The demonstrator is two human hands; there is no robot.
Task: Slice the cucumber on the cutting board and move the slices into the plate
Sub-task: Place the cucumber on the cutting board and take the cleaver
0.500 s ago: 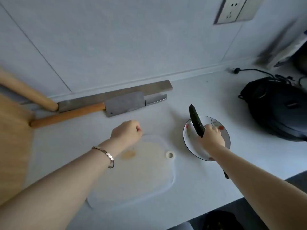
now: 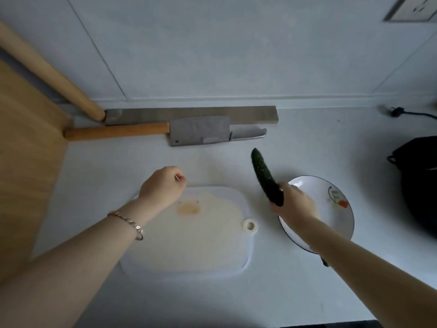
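— Which way is the cucumber [image 2: 264, 176] pointing?

— Its long axis runs up and to the left, the free tip aimed toward the wall and the knives. The lower end sits in the right hand [image 2: 292, 204], whose fingers wrap around it. It is whole and lifted, between the cutting board [image 2: 189, 245] and the plate [image 2: 340, 223], not lying on either.

— And the left hand [image 2: 160, 185]?

— Curled into a loose fist with nothing in it, over the board's far left corner. A bracelet [image 2: 127, 223] sits on that wrist.

— What lies around it?

— The board is white with a brownish stain and a round hole at its right edge. The plate, white with a dark rim and a small painted motif, sits just right of the board — the right forearm crosses over it. A cleaver [image 2: 201, 133] with a wooden handle lies along the wall behind a long steel blade [image 2: 189, 114]. A black pot [image 2: 421, 185] stands far right, a wall socket [image 2: 411, 8] above.

— Anything between cucumber and board?

— Only bare countertop [image 2: 283, 292].
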